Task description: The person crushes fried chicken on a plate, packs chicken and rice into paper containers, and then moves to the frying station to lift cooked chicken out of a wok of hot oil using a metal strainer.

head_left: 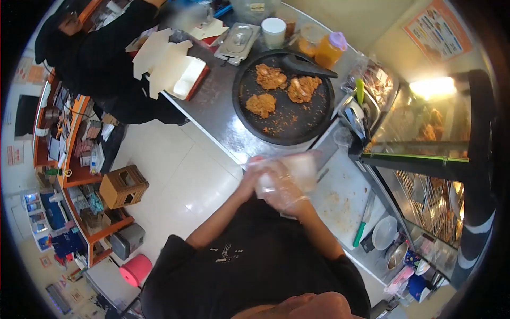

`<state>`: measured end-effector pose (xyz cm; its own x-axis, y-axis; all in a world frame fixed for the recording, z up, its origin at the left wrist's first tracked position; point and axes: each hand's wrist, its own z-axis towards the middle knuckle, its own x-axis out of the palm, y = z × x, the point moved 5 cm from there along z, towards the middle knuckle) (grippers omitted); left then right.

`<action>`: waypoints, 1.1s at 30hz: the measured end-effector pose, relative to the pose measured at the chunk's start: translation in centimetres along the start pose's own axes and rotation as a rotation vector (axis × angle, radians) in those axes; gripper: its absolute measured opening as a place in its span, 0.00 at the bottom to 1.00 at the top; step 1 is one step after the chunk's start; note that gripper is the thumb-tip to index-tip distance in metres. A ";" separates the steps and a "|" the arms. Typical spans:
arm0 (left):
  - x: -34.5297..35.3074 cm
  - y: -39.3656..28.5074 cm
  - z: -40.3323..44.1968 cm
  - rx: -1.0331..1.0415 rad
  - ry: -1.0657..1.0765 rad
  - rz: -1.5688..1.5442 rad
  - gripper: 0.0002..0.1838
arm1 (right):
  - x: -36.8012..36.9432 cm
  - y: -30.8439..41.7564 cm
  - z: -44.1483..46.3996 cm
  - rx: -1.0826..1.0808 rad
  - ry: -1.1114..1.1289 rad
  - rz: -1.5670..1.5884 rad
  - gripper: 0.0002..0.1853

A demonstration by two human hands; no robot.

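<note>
In front of my body, both hands meet at a white, partly see-through packet [301, 169], possibly paper or plastic film; its exact kind is unclear. My left hand [249, 181] is closed on its left edge. A clear, loose plastic glove covers my right hand [284, 194], whose fingers lie across the packet and appear closed on it. Just beyond them is a round black tray [287, 125] holding several crumbs and three pieces of fried chicken [304, 89]. Black tongs [308, 66] rest over the tray's far rim.
To my right are a white cutting board [342, 186], a green-handled knife [365, 219] and a lit glass warming cabinet [425, 122]. An open takeaway box [188, 77] stands at the counter's left edge. A co-worker in black [101, 64] is at far left.
</note>
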<state>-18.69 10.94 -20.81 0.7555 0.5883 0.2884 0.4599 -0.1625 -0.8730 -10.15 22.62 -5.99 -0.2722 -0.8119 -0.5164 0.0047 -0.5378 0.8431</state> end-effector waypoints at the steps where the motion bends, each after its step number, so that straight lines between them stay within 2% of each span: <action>1: -2.7 0.1 -1.2 -0.068 -0.104 -0.202 0.30 | -0.1 2.5 0.9 0.095 0.051 -0.238 0.20; 2: -5.2 0.3 -2.5 -0.138 -0.203 -0.404 0.29 | -0.9 3.9 2.5 0.013 0.008 -0.098 0.17; 4: -12.0 2.4 -3.7 -0.051 -0.437 -0.360 0.27 | -3.2 5.2 6.7 -0.140 -0.069 0.181 0.13; 5: -14.5 2.6 -4.3 -0.031 -0.483 -0.394 0.27 | -5.4 5.8 9.3 -0.172 -0.261 0.001 0.08; 7: -17.7 1.5 -5.2 0.003 -0.562 -0.445 0.28 | -5.3 2.2 13.5 -0.067 -0.495 -0.115 0.10; 9: -19.1 -1.4 -5.5 0.034 -0.588 -0.517 0.30 | -2.6 -3.6 17.2 0.107 -0.377 -0.404 0.22; 12: -21.9 -2.0 -4.4 0.029 -0.598 -0.625 0.34 | 2.6 -10.2 19.5 0.071 -0.174 -0.803 0.25; 16: -24.9 -2.0 -2.5 0.006 -0.604 -0.673 0.34 | 1.9 -14.1 20.9 0.001 -0.197 -0.615 0.22; 17: -25.4 -2.1 -2.2 -0.012 -0.601 -0.675 0.35 | 1.0 -14.3 20.8 0.021 -0.274 -0.429 0.19; 18: -25.9 -2.4 -1.8 0.002 -0.621 -0.656 0.33 | 0.3 -16.5 20.2 0.137 -0.376 -0.141 0.18; 20: -26.5 -3.5 0.0 0.018 -0.621 -0.615 0.31 | -0.3 -16.0 18.1 0.476 -0.477 1.490 0.21; 23: -26.7 -3.8 2.0 -0.032 -0.519 -0.623 0.30 | 0.0 -11.3 19.3 0.276 -0.392 1.869 0.20; 24: -27.2 -3.8 2.5 -0.045 -0.503 -0.618 0.30 | 0.0 -10.7 19.8 0.240 -0.373 1.876 0.21; 26: -27.4 -3.9 3.9 -0.061 -0.451 -0.512 0.37 | 1.2 -9.5 22.5 0.175 -0.295 1.912 0.24; 28: -27.4 -3.5 5.5 0.012 -0.456 -0.449 0.45 | 1.6 -7.8 27.4 0.250 -0.203 1.700 0.26; 29: -27.1 -4.1 6.1 0.027 -0.428 -0.417 0.48 | 1.6 -6.8 30.4 0.280 -0.176 1.437 0.28; 30: -26.6 -4.1 6.3 -0.035 -0.471 -0.429 0.44 | 1.6 -5.5 33.6 0.296 -0.154 1.167 0.31; 32: -26.3 -3.9 7.3 0.052 -0.396 -0.381 0.36 | 1.8 -1.4 40.7 0.262 -0.096 0.637 0.31; 33: -25.9 -4.2 7.5 0.069 -0.390 -0.350 0.34 | 2.1 0.2 43.9 0.207 -0.077 0.531 0.29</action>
<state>-43.74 2.31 -27.54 0.3265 0.8513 0.4107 0.6116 0.1410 -0.7785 -52.93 30.79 -0.27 -0.3532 -0.9355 -0.0085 -0.0265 0.0009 0.9996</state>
